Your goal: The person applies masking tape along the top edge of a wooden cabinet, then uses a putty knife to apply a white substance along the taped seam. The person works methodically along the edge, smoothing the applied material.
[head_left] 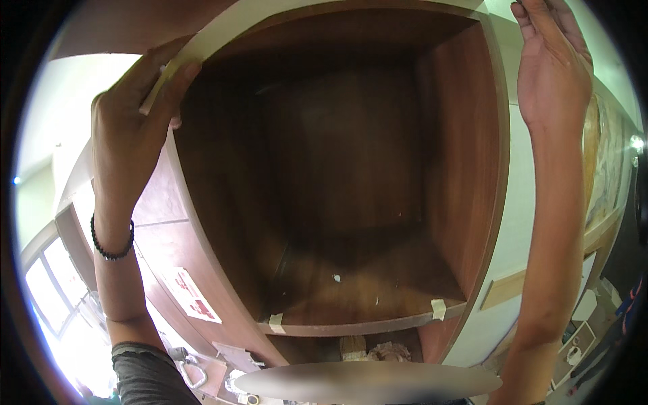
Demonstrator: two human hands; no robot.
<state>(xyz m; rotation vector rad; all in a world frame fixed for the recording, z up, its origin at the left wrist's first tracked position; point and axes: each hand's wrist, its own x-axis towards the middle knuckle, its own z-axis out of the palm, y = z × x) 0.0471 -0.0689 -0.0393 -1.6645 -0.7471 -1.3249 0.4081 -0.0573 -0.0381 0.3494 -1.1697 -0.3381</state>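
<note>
In front of me is an open brown wooden cabinet (466,169) with a dark inside. My left hand (138,108) is raised to its upper left corner, fingers closed around a pale edge strip (219,34) that runs along the top. The thumb lies on the near side of the strip; the other fingers are partly behind it. A black beaded bracelet circles that wrist. My right hand (555,74) is lifted at the upper right, beside the cabinet's side edge. Its fingers stretch upward, with the tips partly cut off, and I see nothing held in it.
Two pieces of pale tape (439,310) stick to the front edge of the lower shelf board. A small white scrap (337,278) lies on the shelf. Below are a brush-like object (353,347) and crumpled material (389,352). Windows (57,277) glow at the left.
</note>
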